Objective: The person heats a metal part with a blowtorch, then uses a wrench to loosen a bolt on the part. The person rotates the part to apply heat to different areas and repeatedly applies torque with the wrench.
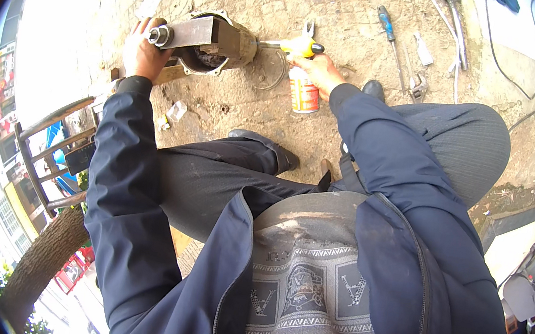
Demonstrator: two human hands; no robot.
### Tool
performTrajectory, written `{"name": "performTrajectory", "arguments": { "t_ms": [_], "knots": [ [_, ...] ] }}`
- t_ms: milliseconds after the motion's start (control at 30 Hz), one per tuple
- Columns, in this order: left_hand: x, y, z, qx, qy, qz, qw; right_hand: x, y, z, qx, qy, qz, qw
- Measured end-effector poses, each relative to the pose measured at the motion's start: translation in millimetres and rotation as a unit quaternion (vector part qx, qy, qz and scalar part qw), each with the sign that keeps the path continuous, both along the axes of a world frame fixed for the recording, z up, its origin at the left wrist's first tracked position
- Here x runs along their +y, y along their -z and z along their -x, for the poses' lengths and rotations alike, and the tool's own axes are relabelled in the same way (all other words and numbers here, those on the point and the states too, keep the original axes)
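A round metal housing (245, 47) with a flanged rim lies on its side on the ground ahead of me. Across its open mouth runs a flat steel bar (194, 32), with a bolt-like round fitting (160, 36) at its left end. My left hand (145, 52) is closed around that end, its fingers partly hidden behind the fitting. In my right hand (322, 73) is a gas torch (302, 46) with a yellow head and black knob, mounted on a white-and-red canister (304, 95). Its metal nozzle points left, at the housing's right side. Whether a flame burns, I cannot tell.
Pliers (308, 28) lie just beyond the torch. To the right are a blue-handled screwdriver (387, 23), an adjustable wrench (417, 86) and long metal tools (458, 30). A black cable (523, 95) curves at far right. A wooden frame (49, 153) stands left.
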State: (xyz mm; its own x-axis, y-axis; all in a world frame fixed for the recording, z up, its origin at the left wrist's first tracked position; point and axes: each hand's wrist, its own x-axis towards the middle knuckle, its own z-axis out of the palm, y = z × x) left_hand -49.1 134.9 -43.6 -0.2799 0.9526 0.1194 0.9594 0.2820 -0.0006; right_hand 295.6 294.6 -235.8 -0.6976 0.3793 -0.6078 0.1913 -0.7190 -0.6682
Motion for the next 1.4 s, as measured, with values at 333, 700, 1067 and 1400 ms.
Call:
{"name": "performTrajectory", "arguments": {
  "t_ms": [333, 700, 1067, 1400],
  "knots": [
    [1.4, -1.0, -3.2, 0.004, 0.012, -0.013, 1.000, -1.6, -6.7, -0.2, 0.009, -0.004, 0.024, 1.000],
    [4.3, -8.2, -10.2, 0.078, -0.009, 0.026, 0.997, 2.1, -6.0, 0.5, -0.002, -0.038, 0.000, 0.999],
    [41.5, 8.0, -50.8, 0.069, -0.290, 0.028, 0.954, 9.4, -19.0, -4.0, -0.002, 0.013, 0.013, 1.000],
    [30.3, 4.5, -61.2, -0.026, -0.296, 0.110, 0.948, -0.3, -31.6, -22.3, 0.003, 0.000, -0.022, 1.000]
  ]
}}
